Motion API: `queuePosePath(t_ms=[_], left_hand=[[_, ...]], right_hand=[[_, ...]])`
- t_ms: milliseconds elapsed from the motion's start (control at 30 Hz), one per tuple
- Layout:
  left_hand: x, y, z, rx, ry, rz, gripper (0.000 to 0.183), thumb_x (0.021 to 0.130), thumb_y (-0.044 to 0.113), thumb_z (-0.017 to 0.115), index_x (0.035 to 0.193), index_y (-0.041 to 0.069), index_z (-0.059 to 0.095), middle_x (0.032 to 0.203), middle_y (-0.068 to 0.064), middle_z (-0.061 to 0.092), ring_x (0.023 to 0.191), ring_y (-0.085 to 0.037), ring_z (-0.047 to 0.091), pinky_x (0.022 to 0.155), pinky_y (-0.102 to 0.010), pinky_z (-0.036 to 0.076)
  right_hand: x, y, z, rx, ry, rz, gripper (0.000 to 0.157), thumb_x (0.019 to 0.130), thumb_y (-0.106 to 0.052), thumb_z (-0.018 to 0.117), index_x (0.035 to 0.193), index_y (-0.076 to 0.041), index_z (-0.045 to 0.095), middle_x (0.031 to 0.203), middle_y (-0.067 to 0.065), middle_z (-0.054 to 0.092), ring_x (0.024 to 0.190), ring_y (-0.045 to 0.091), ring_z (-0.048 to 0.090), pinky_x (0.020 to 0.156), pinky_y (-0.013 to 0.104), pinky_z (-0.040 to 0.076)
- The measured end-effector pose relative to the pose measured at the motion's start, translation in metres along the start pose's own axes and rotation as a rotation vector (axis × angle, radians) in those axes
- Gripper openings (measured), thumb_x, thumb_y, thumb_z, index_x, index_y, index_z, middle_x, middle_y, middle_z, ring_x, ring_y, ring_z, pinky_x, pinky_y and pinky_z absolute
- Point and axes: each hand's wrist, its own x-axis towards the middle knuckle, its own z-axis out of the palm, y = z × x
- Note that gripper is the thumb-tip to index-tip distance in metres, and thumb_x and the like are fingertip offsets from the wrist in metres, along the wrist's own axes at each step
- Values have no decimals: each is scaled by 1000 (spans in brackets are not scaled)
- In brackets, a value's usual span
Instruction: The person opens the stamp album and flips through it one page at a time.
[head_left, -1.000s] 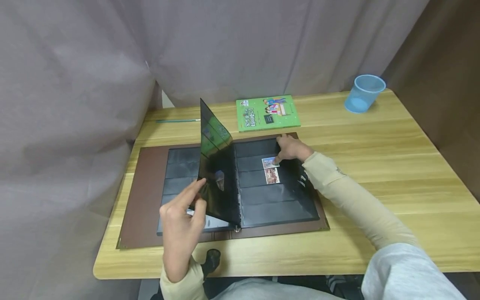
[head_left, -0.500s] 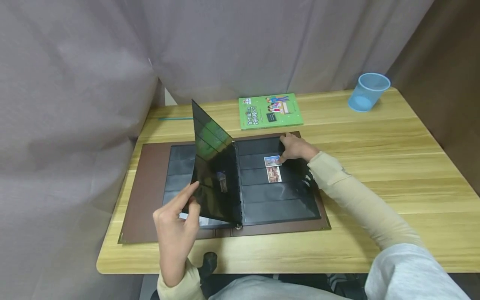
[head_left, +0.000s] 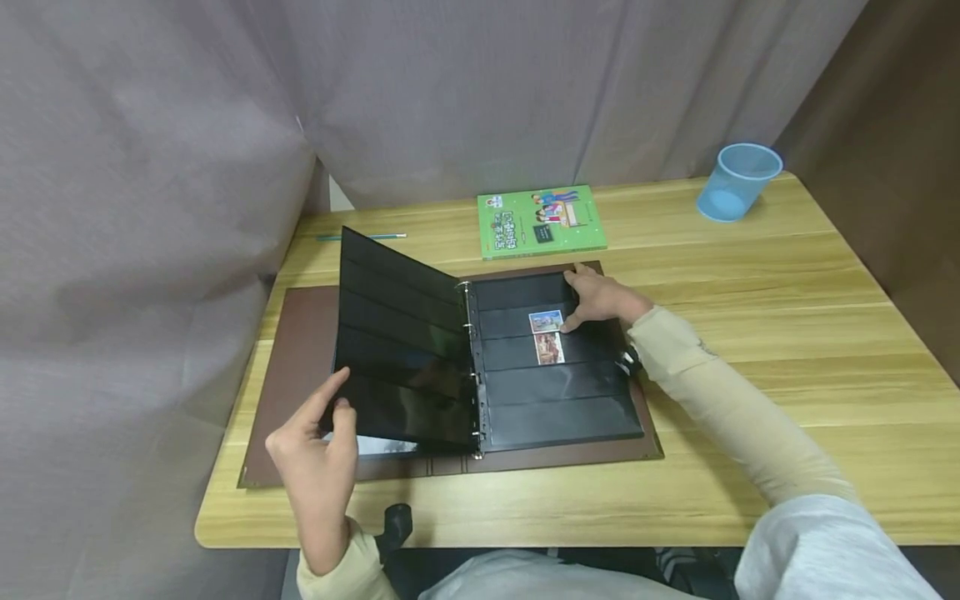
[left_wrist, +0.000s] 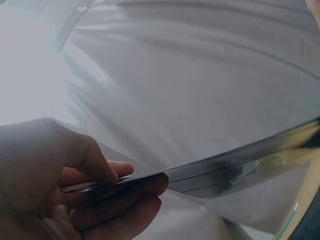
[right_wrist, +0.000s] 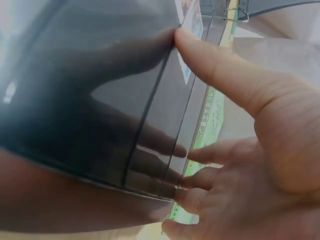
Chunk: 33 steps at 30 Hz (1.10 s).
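Note:
A brown-covered stamp album [head_left: 281, 400] lies spread on the desk. My left hand [head_left: 315, 467] pinches the outer edge of a black pocket page [head_left: 397, 350], which slants up leftward from the ring binding. In the left wrist view the thumb lies on one side of that page [left_wrist: 210, 172] and fingers on the other. On the flat right-hand page [head_left: 555, 417], a bluish stamp [head_left: 544, 322] sits directly above a reddish-brown stamp [head_left: 549, 349]. My right hand [head_left: 607, 298] rests spread at this page's upper right, thumb tip by the bluish stamp, other fingertips at the page edge.
Behind the album lies a green book [head_left: 540, 223] with cartoon figures. A pencil [head_left: 386, 237] is at the back left, partly behind the raised page. A blue translucent cup [head_left: 738, 183] stands at the desk's far right corner. Grey curtain hangs along the back and left.
My left hand has moved left and swung the pinched page from steeply raised to lower over the left side, showing the binder rings. My right hand has stayed about in place.

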Motion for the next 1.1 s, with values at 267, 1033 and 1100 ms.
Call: queuePosePath(t_ms=[267,1033,1100], left_hand=[[2,-20,-6,43,4,-135,35,86,-15,59,107,4,79,78,-14,74,38,0,29,41,-15,26],[-11,-67,-10,94,-97,-520,35,89,-6,51,114,2,76,98,-20,74,40,-10,50,41,-18,37],[-12,-70,-10,59,-112,-577,35,91,-5,50,115,1,75,107,-22,72,44,-12,56,43,-18,43]], right_hand=[[-10,3,7,-32,38,12,99,91,-33,76,151,20,17,159,40,3,149,50,3,120,58,11],[-17,20,21,22,31,-41,113,84,-38,83,153,17,12,162,33,-8,150,46,-7,120,56,5],[-16,20,21,21,36,-38,113,84,-37,84,153,17,13,162,34,-7,150,46,-7,120,55,6]])
